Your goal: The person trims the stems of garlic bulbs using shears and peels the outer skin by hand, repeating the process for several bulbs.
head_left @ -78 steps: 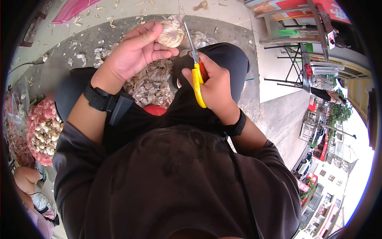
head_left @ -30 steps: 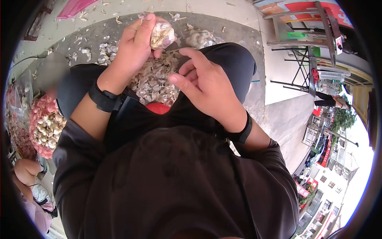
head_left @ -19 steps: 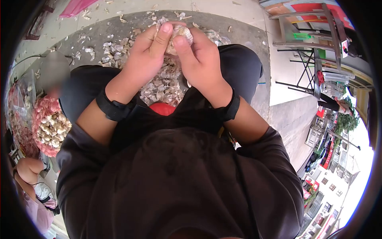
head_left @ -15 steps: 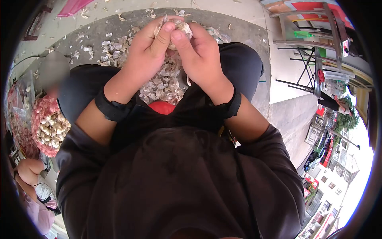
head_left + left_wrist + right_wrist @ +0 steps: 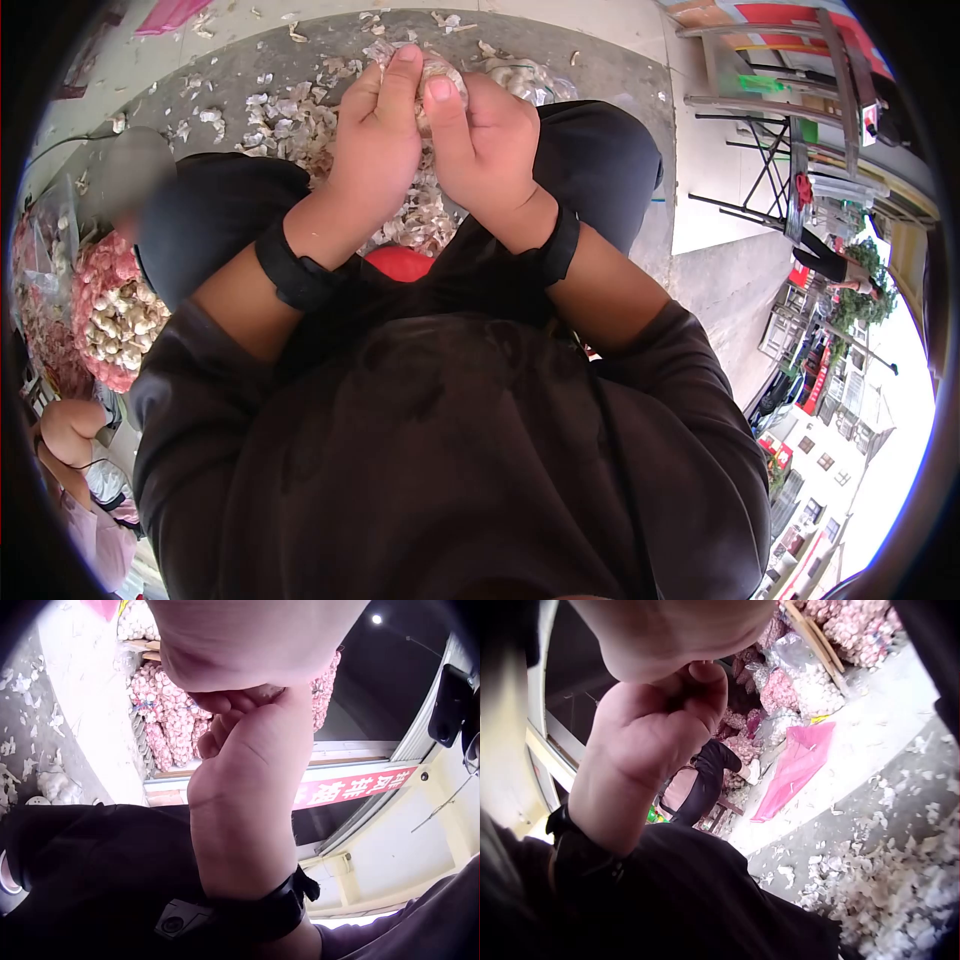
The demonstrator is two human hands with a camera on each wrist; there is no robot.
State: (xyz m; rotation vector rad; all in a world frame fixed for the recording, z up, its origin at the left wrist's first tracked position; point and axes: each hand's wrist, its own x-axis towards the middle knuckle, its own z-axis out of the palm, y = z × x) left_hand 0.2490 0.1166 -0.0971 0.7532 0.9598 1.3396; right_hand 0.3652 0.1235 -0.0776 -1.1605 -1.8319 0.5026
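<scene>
In the head view a garlic bulb [image 5: 440, 70] with papery skin is held up in front of me, between both hands. My left hand [image 5: 375, 140] grips its left side with the thumb laid over it. From the right, my right hand [image 5: 490, 140] curls round it, thumb pressed on the near face. The fingers hide most of the bulb. In the left wrist view my right hand [image 5: 247, 772] faces the left palm, fingers curled. The right wrist view has my left hand [image 5: 652, 735] curled in close beneath the other hand.
Loose garlic skins [image 5: 420, 215] lie between my knees, by a red object [image 5: 400, 264]. A red mesh bag of garlic [image 5: 125, 330] stands at left. Beyond my right knee is a clear bag of bulbs [image 5: 525, 80]. A pink sheet [image 5: 799, 765] lies on the floor.
The yellow-handled scissors have left my right hand and are out of sight. My right hand has come over to the bulb and now grips it together with the left.
</scene>
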